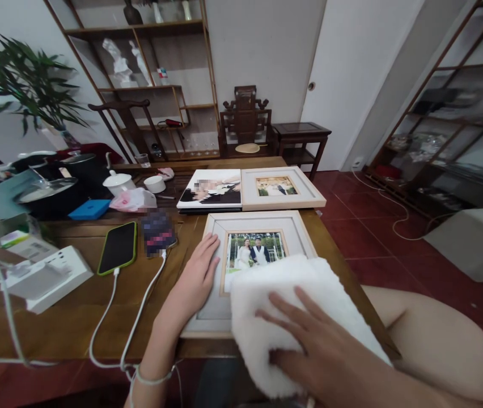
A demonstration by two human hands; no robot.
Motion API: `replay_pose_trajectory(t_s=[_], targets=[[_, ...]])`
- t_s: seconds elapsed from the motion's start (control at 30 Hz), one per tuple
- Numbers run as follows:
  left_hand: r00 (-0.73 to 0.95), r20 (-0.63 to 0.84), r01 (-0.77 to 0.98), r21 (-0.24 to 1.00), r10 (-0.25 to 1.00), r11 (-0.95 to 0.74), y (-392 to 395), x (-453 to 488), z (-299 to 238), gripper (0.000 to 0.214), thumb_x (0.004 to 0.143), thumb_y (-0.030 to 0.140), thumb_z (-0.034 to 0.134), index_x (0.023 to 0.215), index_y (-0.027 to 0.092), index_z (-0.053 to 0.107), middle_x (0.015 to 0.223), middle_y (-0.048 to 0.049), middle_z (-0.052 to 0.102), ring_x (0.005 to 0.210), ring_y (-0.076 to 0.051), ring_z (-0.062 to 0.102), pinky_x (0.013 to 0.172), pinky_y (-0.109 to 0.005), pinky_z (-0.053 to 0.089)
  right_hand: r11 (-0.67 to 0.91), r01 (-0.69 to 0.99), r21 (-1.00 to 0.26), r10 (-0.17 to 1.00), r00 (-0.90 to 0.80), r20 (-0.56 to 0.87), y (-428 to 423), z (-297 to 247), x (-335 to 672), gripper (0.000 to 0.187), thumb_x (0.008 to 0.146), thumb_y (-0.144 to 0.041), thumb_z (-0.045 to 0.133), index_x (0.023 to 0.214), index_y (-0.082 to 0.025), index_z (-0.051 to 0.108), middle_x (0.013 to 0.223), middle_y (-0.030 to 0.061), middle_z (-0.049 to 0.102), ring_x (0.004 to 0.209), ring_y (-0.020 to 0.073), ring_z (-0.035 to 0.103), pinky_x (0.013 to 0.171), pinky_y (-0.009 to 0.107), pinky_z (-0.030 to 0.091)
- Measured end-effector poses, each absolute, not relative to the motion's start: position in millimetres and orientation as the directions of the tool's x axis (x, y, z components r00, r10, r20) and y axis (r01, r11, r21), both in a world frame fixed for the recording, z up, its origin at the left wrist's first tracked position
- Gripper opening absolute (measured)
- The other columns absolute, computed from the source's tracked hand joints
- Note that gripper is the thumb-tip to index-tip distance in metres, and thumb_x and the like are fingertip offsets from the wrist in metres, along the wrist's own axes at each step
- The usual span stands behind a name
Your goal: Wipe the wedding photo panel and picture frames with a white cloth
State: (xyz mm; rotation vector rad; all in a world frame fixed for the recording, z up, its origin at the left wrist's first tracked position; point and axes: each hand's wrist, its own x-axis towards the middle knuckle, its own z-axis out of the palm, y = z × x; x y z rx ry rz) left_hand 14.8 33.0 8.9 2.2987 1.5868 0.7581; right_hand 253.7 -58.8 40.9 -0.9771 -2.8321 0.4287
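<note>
A white picture frame (295, 229) with a wedding photo lies flat near the table's front edge. My left hand (196, 280) rests flat on the frame's left border, fingers stretched out, holding nothing. A fluffy white cloth (267, 306) covers the frame's lower right part. My right hand (320, 345) lies on top of the cloth with its fingers spread, pressing it down onto the frame.
A second white frame (282, 190) and a photo print (211, 190) lie further back. A green-cased phone (118, 246) on a white cable, a white box (50, 277), pots (50, 192), cups and a blue box (90, 209) crowd the wooden table's left side. Chairs and shelves stand behind.
</note>
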Motion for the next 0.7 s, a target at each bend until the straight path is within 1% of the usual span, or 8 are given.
replay_pose_trajectory(t_s=[0.07,0.13,0.23,0.33,0.43,0.5,0.57,0.7], targets=[[0.28,0.275,0.796,0.468,0.92,-0.383,33.2,14.4,8.9,0.042,0.094,0.028,0.032,0.13,0.013,0.047,0.143,-0.0123,0.043,0.137,-0.021,0.031,0.113,-0.044,0.025,0.77,0.564,-0.298,0.604,-0.795,0.057,-62.2,37.9,251.4,0.025,0.072,-0.023,0.058,0.095,-0.025,0.068,0.145,0.0062,0.039,0.135,0.0396,0.023,0.105,0.068,0.017],[0.293,0.271,0.794,0.465,0.917,-0.391,33.5,13.4,9.0,0.042,0.094,0.028,0.033,0.13,0.014,0.047,0.143,-0.0124,0.042,0.137,-0.021,0.031,0.112,-0.045,0.026,0.761,0.586,-0.28,0.626,-0.776,0.079,-50.7,38.3,251.0,0.034,0.073,-0.019,0.055,0.105,-0.022,0.065,0.146,0.0088,0.037,0.136,0.0365,0.023,0.106,0.065,0.018],[0.315,0.257,0.79,0.463,0.914,-0.402,33.7,12.0,10.1,0.043,0.094,0.027,0.033,0.131,0.011,0.047,0.144,-0.0136,0.042,0.137,-0.021,0.029,0.113,-0.044,0.025,0.684,0.701,-0.201,0.729,-0.667,0.152,-12.4,40.9,254.6,0.047,0.073,-0.01,0.05,0.118,-0.015,0.058,0.138,0.0154,0.046,0.135,0.0325,0.028,0.109,0.059,0.019],[0.327,0.245,0.789,0.461,0.913,-0.406,33.3,11.7,11.7,0.042,0.094,0.027,0.033,0.131,0.011,0.047,0.144,-0.013,0.041,0.138,-0.021,0.028,0.113,-0.043,0.025,0.578,0.81,-0.095,0.805,-0.548,0.225,37.9,42.5,259.6,0.048,0.076,-0.007,0.046,0.124,-0.012,0.053,0.133,0.0178,0.051,0.134,0.0331,0.028,0.108,0.059,0.02],[0.326,0.241,0.791,0.461,0.914,-0.403,33.0,12.0,12.5,0.043,0.094,0.027,0.033,0.13,0.009,0.047,0.144,-0.0137,0.041,0.138,-0.021,0.028,0.113,-0.043,0.025,0.559,0.829,-0.031,0.808,-0.536,0.246,79.4,44.4,260.6,0.045,0.08,-0.007,0.043,0.123,-0.011,0.054,0.138,0.0159,0.046,0.136,0.0364,0.021,0.106,0.062,0.021],[0.32,0.238,0.793,0.462,0.917,-0.397,33.2,12.4,12.1,0.044,0.093,0.027,0.033,0.13,0.006,0.048,0.143,-0.0151,0.042,0.138,-0.021,0.028,0.113,-0.041,0.024,0.593,0.805,-0.026,0.789,-0.574,0.221,90.0,45.7,258.1,0.043,0.08,-0.006,0.043,0.119,-0.012,0.057,0.142,0.0125,0.042,0.137,0.0388,0.018,0.105,0.064,0.019],[0.315,0.244,0.792,0.465,0.917,-0.396,33.6,12.7,10.9,0.043,0.093,0.026,0.033,0.13,0.007,0.048,0.143,-0.015,0.042,0.138,-0.021,0.029,0.113,-0.042,0.025,0.638,0.768,-0.057,0.764,-0.621,0.175,82.0,46.6,254.0,0.042,0.079,-0.006,0.043,0.117,-0.013,0.059,0.144,0.0103,0.04,0.137,0.0388,0.017,0.105,0.066,0.016],[0.294,0.276,0.79,0.469,0.915,-0.396,34.2,13.5,7.5,0.042,0.094,0.026,0.032,0.13,0.012,0.048,0.143,-0.0128,0.043,0.137,-0.021,0.031,0.112,-0.044,0.027,0.678,0.719,-0.15,0.734,-0.675,0.082,21.9,46.6,245.8,0.043,0.078,-0.009,0.048,0.118,-0.017,0.059,0.143,0.0111,0.041,0.136,0.0374,0.022,0.105,0.066,0.016]])
